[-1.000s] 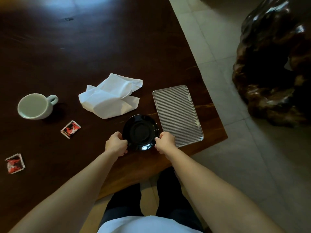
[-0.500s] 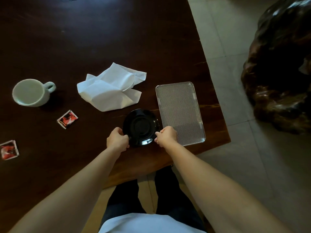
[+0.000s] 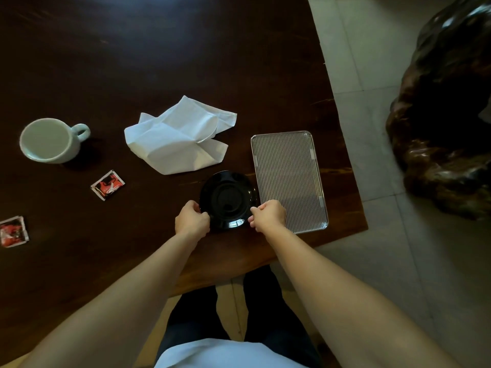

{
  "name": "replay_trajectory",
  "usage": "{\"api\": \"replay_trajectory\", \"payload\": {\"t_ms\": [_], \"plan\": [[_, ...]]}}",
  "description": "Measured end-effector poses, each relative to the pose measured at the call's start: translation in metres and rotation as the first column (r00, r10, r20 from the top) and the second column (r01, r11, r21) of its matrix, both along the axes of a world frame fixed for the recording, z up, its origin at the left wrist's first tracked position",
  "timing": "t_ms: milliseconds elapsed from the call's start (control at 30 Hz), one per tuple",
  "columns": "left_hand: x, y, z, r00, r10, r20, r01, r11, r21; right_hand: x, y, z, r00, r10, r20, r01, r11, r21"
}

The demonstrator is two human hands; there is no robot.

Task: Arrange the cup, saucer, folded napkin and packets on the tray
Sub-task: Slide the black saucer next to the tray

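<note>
A black saucer (image 3: 225,199) sits on the dark wooden table just left of the ribbed metal tray (image 3: 288,179), its right rim at the tray's edge. My left hand (image 3: 191,217) grips the saucer's near-left rim and my right hand (image 3: 269,215) grips its near-right rim, partly over the tray's near-left corner. A crumpled white napkin (image 3: 178,138) lies behind the saucer. The pale cup (image 3: 51,140) stands at the far left, handle to the right. Two red packets lie on the table, one (image 3: 107,185) left of the saucer and one (image 3: 13,231) at the left border.
The dark table (image 3: 159,62) ends just right of the tray and close to my body. A tiled floor (image 3: 372,261) lies beyond. A large dark glossy carved object (image 3: 446,115) stands on the floor at the right. My legs show under the table's near edge.
Both hands stay on the saucer's rim. The saucer has edged slightly to the right toward the tray, and the camera view has shifted a little.
</note>
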State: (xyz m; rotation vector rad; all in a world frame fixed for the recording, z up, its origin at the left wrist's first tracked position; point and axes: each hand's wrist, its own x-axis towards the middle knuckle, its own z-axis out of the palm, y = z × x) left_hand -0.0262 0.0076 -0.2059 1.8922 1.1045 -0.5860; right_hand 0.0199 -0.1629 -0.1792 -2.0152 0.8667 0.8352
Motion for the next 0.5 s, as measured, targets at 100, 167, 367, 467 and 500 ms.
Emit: {"api": "replay_trajectory", "payload": {"t_ms": [100, 167, 367, 467, 500], "plan": [[-0.004, 0.0, -0.006, 1.0, -0.027, 0.002, 0.027, 0.999, 0.023, 0.002, -0.003, -0.005, 0.999, 0.045, 0.001, -0.045, 0.999, 0.022], [-0.004, 0.0, -0.008, 1.0, -0.018, 0.022, 0.018, 1.0, 0.011, 0.003, -0.004, -0.005, 0.996, 0.087, -0.007, -0.086, 0.996, 0.015], [-0.008, -0.001, -0.011, 0.999, -0.012, 0.045, 0.012, 1.0, 0.005, -0.003, 0.002, -0.013, 0.998, -0.033, 0.052, 0.034, 0.999, -0.012], [-0.007, 0.001, -0.011, 0.998, -0.023, 0.054, 0.022, 1.0, 0.014, -0.001, 0.004, -0.01, 0.999, -0.013, 0.031, 0.013, 1.0, 0.008], [-0.007, 0.001, -0.012, 0.998, -0.027, 0.053, 0.026, 1.0, 0.016, 0.0, 0.004, -0.013, 0.999, 0.03, 0.027, -0.031, 1.0, 0.003]]}}
